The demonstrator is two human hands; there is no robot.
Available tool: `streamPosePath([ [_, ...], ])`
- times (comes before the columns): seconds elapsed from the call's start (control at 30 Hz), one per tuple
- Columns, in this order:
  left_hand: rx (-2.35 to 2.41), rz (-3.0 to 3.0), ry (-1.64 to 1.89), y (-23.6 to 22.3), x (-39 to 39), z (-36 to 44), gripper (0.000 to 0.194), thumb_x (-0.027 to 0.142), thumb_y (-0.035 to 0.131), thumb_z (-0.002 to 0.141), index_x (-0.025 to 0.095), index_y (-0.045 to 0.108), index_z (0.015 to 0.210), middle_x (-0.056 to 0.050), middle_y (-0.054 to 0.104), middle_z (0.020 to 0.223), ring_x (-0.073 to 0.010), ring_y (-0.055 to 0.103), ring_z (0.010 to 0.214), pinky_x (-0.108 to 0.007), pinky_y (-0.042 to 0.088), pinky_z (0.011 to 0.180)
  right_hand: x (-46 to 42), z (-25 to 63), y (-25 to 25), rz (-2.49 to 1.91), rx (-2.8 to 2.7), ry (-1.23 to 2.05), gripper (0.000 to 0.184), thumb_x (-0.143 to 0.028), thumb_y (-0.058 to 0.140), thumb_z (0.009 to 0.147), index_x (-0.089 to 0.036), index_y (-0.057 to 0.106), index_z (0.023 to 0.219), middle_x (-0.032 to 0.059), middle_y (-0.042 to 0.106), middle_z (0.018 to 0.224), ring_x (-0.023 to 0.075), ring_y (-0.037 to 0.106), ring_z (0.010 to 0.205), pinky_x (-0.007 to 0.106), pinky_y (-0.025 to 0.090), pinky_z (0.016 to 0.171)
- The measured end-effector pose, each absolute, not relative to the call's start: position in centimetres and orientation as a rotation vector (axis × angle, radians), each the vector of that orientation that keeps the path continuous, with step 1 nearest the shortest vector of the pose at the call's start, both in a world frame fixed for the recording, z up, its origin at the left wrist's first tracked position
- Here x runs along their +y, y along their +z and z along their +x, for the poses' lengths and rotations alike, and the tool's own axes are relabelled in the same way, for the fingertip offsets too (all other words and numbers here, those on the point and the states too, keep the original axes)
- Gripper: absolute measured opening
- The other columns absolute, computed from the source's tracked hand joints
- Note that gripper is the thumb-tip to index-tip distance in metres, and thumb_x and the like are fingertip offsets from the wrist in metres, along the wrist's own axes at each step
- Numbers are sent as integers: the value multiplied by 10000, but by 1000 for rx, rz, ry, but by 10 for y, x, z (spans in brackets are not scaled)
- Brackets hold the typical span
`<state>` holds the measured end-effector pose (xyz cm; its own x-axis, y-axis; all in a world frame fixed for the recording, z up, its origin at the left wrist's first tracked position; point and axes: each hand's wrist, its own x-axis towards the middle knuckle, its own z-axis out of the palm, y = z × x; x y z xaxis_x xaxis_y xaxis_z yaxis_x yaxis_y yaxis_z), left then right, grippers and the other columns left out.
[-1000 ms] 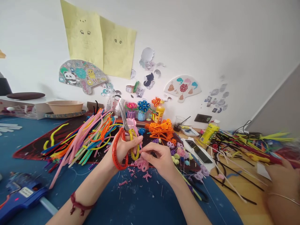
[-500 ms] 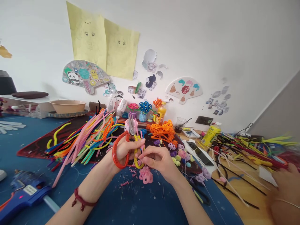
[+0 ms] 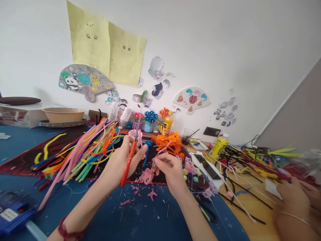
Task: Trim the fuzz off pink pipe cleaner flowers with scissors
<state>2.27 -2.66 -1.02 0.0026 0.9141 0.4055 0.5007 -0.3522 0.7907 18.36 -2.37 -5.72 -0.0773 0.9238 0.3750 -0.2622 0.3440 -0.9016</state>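
My left hand (image 3: 125, 156) has the red-handled scissors (image 3: 129, 160) in its grip, blades pointing up and away from me. A little to the right, my right hand (image 3: 168, 170) pinches a pink pipe cleaner (image 3: 164, 148) between thumb and fingers, its free end slanting up to the right. Just below those fingertips is a looped pink pipe-cleaner flower (image 3: 146, 176); whether it joins the held piece I cannot tell. Pink fuzzy scraps (image 3: 151, 194) lie on the blue tabletop below. A pink cup (image 3: 135, 134) stands behind the scissors.
Coloured pipe cleaners (image 3: 82, 147) are heaped on the left, near a blue glue gun (image 3: 15, 212). Orange pipe-cleaner shapes (image 3: 169, 144) and small flowers (image 3: 190, 168) lie right of centre. A phone (image 3: 207, 166) rests further right. Another person's hands (image 3: 294, 194) are at the right edge.
The scissors have turned edge-on in my left hand, and my hands have moved apart. The pink flower sits further left and higher. The camera view has tilted, and the other person's hands have come further in.
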Motion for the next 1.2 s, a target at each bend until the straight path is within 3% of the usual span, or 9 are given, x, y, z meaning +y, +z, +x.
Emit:
streamPosePath([
  [0.13,1845,2184,858,-8,-31,25,437,566,408,836,200,404,1076,-65,696,791,-292,676,689,-298,378,542,-18,190,-54,-751,-1212,908,153,-320,709,756,-185,644,725,-5,657,626,121,608,540,229,506,513],
  [0.3,1722,2364,768,-15,-32,29,422,546,427,823,201,420,1066,-111,697,968,-310,674,844,-311,406,595,-18,194,-50,-879,-1280,734,190,-363,684,768,-182,627,757,31,663,698,164,643,638,292,550,631],
  [0.57,1737,2456,641,-18,-31,29,407,595,502,789,236,450,973,-76,705,915,-278,674,757,-277,335,554,-19,195,-48,-907,-1342,664,166,-340,630,790,-176,646,803,48,690,729,187,651,667,308,538,660],
  [1.2,1671,2401,613,-21,-28,31,350,569,458,817,248,405,946,-58,697,833,-276,664,699,-262,307,517,-18,198,-49,-881,-1425,697,188,-323,606,812,-175,674,905,72,723,879,214,662,788,332,532,729],
])
